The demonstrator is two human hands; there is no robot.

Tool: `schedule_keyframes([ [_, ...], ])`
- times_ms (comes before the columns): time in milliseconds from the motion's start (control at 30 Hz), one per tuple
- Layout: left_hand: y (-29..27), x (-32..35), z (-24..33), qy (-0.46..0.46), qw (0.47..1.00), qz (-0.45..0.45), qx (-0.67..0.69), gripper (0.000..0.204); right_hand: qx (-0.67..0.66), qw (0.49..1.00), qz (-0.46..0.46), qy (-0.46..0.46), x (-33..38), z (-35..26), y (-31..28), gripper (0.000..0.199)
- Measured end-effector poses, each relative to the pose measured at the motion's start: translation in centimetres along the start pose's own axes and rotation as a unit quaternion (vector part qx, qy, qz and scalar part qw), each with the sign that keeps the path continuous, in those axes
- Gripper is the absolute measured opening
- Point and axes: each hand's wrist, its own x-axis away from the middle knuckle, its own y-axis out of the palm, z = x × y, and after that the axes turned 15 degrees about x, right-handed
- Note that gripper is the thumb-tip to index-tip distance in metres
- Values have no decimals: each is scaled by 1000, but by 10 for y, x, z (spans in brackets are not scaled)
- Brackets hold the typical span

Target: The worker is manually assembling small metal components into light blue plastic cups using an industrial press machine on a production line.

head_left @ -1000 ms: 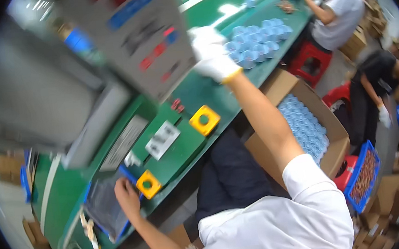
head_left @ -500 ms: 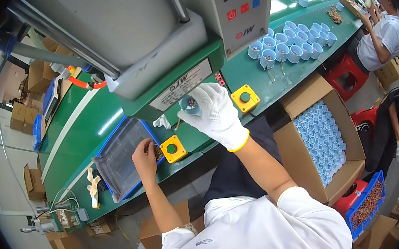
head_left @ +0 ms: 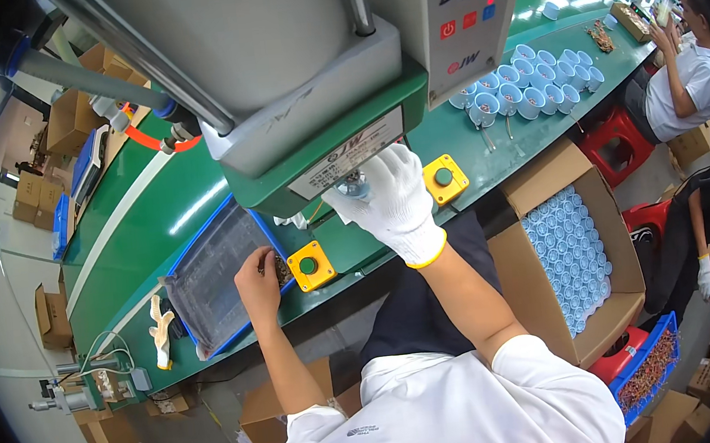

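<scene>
Gloved right hand (head_left: 392, 200) now under the press (head_left: 307, 97), gripping a cup (head_left: 358, 188).

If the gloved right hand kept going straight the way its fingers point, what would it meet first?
Probably the press machine: the right hand, holding a small blue cap, points up under its green base. Depth is unclear.

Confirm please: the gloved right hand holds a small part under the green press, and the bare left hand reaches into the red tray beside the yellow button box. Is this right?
Not quite: the tray is blue, not red, as the head view shows. The rest holds: the gloved right hand holds a small part under the green press, and the bare left hand reaches into that tray beside the yellow button box.
</scene>
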Motion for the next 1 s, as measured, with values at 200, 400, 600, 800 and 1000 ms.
schedule_keyframes([
  [200,7,0,-2,101,994,27,-31,13,25,994,-108,12,-3,13,-2,48],
  [400,44,56,10,250,968,-3,37,6,-72,996,38,23,65,86,-23,37],
  [600,57,48,-1,316,945,62,-47,9,-44,997,18,-58,55,123,-35,18],
  [800,54,47,10,309,947,35,-86,5,-75,997,-8,-30,62,134,-29,14],
  [1000,48,34,54,295,952,20,-84,9,-112,993,15,-25,61,130,-38,26],
])
